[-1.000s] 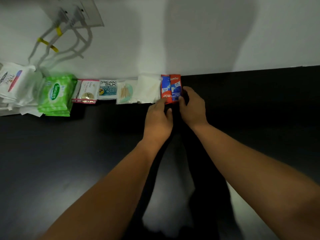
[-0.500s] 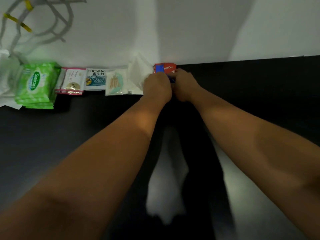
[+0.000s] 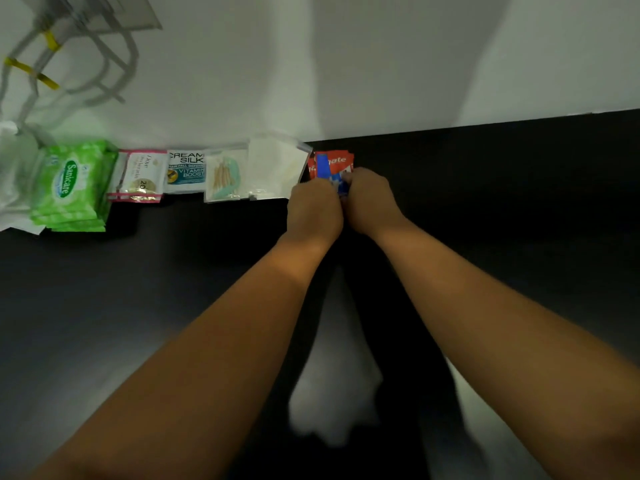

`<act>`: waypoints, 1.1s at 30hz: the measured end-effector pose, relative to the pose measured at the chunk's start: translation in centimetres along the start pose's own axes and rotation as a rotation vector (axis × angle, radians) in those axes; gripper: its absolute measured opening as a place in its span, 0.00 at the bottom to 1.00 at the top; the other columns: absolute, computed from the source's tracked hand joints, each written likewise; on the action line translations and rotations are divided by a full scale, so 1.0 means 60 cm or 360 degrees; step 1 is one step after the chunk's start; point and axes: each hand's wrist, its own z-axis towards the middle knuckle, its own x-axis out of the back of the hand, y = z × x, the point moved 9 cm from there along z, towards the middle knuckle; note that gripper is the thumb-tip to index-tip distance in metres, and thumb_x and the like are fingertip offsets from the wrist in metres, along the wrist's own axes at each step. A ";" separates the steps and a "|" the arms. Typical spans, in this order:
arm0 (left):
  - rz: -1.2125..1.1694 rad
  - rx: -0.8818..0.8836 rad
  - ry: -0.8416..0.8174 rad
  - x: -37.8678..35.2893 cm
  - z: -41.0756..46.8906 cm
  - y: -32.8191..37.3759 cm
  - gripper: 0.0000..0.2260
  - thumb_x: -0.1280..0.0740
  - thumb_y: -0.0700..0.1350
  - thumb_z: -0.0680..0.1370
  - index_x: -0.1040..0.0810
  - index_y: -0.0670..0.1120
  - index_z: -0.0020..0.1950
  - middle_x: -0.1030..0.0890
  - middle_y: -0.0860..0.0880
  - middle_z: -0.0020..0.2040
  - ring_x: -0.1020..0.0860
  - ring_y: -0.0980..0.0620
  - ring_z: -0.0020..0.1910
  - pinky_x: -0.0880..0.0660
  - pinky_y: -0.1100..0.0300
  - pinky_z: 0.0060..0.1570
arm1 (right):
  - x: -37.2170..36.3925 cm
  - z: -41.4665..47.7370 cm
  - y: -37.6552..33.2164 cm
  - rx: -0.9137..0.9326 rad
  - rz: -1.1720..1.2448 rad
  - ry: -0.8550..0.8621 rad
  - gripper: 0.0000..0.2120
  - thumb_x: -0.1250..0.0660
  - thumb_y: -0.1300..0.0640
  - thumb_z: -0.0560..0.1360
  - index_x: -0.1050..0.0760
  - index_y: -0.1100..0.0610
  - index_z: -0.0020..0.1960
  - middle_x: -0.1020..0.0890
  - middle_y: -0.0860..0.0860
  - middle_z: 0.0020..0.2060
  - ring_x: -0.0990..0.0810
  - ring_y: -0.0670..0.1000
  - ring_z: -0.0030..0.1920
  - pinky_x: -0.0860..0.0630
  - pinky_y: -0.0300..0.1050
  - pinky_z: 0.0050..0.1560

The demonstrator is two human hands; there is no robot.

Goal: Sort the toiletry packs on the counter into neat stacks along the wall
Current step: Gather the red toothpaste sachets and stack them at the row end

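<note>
Half the toothpaste sachets (image 3: 335, 161) hide under left hand (image 3: 313, 211) and right hand (image 3: 372, 202).

L grip (image 3: 313, 211), R grip (image 3: 372, 202) hold toothpaste sachets (image 3: 334, 162).

A matte black bench (image 3: 519, 209) runs up to a white wall (image 3: 381, 64). A row of toiletry packs lies on the bench along the wall.

From the left:
- crumpled white plastic packs (image 3: 10, 174), cut off by the frame edge
- a stack of green wet-wipe packs (image 3: 69, 183)
- white sachets with pink edges (image 3: 142, 176), stacked
- a white and teal conditioner sachet (image 3: 186, 171)
- a clear pouch of wooden-stemmed buds (image 3: 225, 176)
- a flat clear pouch with pale contents (image 3: 273, 168)

Neighbours touch or overlap. At the right end, just beside the flat pouch, are red and blue toothpaste sachets (image 3: 334, 162). Their near ends are hidden in the grip of the left hand (image 3: 313, 211) and right hand (image 3: 370, 202).
</note>
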 end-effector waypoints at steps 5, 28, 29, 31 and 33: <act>0.0003 -0.0048 -0.0074 -0.038 -0.029 0.003 0.13 0.40 0.47 0.83 0.24 0.42 0.62 0.20 0.43 0.57 0.24 0.45 0.56 0.33 0.60 0.45 | -0.006 -0.045 0.026 0.0029 -0.0016 0.0082 0.25 0.36 0.57 0.80 0.37 0.57 0.75 0.36 0.55 0.75 0.36 0.55 0.74 0.39 0.49 0.73; 0.0194 -0.0714 -0.0335 -0.052 -0.056 0.012 0.32 0.33 0.55 0.79 0.38 0.46 0.79 0.38 0.47 0.79 0.41 0.47 0.77 0.46 0.53 0.75 | -0.034 -0.091 0.082 0.0398 -0.0228 -0.0051 0.32 0.38 0.52 0.81 0.50 0.48 0.80 0.54 0.51 0.80 0.55 0.54 0.80 0.47 0.52 0.78; 0.0169 -0.0700 -0.0354 -0.052 -0.055 0.014 0.32 0.33 0.55 0.79 0.39 0.46 0.79 0.39 0.46 0.79 0.42 0.47 0.77 0.45 0.54 0.75 | -0.031 -0.092 0.082 0.0379 -0.0182 -0.0062 0.33 0.38 0.53 0.81 0.51 0.49 0.80 0.54 0.51 0.80 0.54 0.53 0.80 0.48 0.51 0.79; 0.0169 -0.0693 -0.0374 -0.052 -0.055 0.020 0.32 0.33 0.54 0.79 0.40 0.45 0.79 0.39 0.46 0.79 0.42 0.47 0.77 0.44 0.53 0.76 | -0.028 -0.091 0.083 0.0344 -0.0126 -0.0111 0.34 0.37 0.54 0.81 0.51 0.50 0.80 0.54 0.49 0.80 0.54 0.51 0.80 0.50 0.49 0.78; 0.0204 -0.0687 -0.0370 -0.051 -0.055 0.024 0.32 0.33 0.54 0.79 0.40 0.46 0.79 0.40 0.46 0.79 0.42 0.46 0.77 0.44 0.53 0.76 | -0.026 -0.091 0.080 0.0334 -0.0170 -0.0162 0.33 0.37 0.55 0.81 0.50 0.51 0.80 0.55 0.49 0.80 0.54 0.51 0.80 0.51 0.47 0.77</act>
